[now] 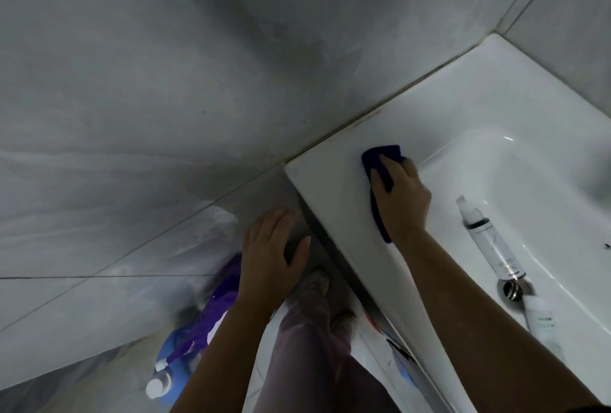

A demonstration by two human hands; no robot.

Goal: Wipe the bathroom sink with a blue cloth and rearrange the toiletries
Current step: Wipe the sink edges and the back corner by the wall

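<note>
The white bathroom sink (463,108) fills the right side of the view. My right hand (401,196) presses a dark blue cloth (380,156) flat on the sink's left rim, near the wall. My left hand (269,257) hangs open in the air to the left of the sink, holding nothing. A clear pump bottle (489,240) lies on its side in the basin, its base near the metal drain (512,290). A white tube (539,316) lies just below the drain, partly hidden by my right forearm.
Grey tiled wall and floor lie to the left. On the floor at lower left stand a purple pouch (218,307), a blue container (172,366) and a white-capped bottle (157,386). My legs and feet (314,283) are beside the sink's cabinet edge.
</note>
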